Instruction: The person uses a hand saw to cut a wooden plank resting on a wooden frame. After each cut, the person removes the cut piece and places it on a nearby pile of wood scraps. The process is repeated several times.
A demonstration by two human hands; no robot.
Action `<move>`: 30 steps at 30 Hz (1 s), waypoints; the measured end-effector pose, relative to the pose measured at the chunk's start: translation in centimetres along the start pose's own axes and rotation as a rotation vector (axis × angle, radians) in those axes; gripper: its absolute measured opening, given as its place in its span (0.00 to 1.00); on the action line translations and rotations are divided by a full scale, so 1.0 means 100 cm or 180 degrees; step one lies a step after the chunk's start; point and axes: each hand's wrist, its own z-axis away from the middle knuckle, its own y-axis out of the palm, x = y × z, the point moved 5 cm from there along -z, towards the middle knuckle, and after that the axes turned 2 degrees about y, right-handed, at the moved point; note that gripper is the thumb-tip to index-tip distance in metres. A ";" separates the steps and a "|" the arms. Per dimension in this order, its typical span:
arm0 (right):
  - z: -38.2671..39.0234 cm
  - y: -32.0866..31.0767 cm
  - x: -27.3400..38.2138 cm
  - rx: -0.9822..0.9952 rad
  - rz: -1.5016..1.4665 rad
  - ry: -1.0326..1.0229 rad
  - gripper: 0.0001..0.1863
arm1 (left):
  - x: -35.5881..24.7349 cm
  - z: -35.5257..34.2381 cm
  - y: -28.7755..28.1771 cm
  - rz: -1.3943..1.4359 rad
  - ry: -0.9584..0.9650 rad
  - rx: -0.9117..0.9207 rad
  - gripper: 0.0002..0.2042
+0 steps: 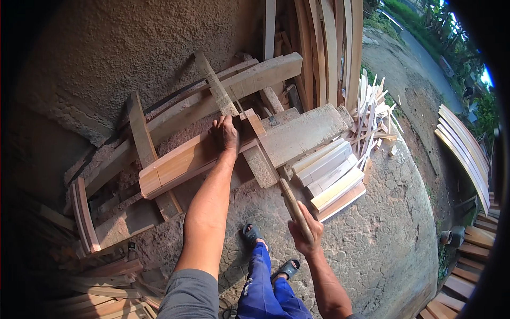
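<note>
My left hand (226, 135) grips the top of some reddish boards (175, 165) near their right end, fingers curled over the wood. These lie across a rough wooden trestle of beams (265, 72). My right hand (305, 228) is closed round the worn wooden handle (292, 204) of what looks like a saw, whose thin blade (263, 149) runs up across the wood beside my left hand. A wide dusty plank (303, 133) lies to the right of the blade, and a stack of short pale boards (332, 178) sits just beyond the handle.
Long planks (324, 48) lean upright against the rough wall (106, 48). Thin offcuts (372, 117) are heaped at the right. Curved pale slats (462, 154) and more boards (467, 266) are at the far right, wood pieces (106, 282) at lower left. My sandalled feet are on cracked concrete (382, 228).
</note>
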 end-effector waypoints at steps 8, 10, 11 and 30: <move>-0.003 -0.006 0.001 -0.0164 0.0062 -0.0149 0.29 | -0.018 -0.002 0.001 0.0003 0.0107 -0.0012 0.05; -0.049 0.008 0.000 -0.0219 -0.0158 -0.0198 0.29 | -0.029 -0.002 0.003 0.0012 0.0156 0.0080 0.04; -0.053 0.011 0.003 -0.0212 -0.0099 -0.0301 0.29 | -0.028 -0.003 0.000 0.0011 0.0142 0.0104 0.04; 0.121 -0.065 0.011 0.0071 0.0753 0.0013 0.28 | -0.031 0.003 -0.018 0.0443 0.0068 -0.0449 0.14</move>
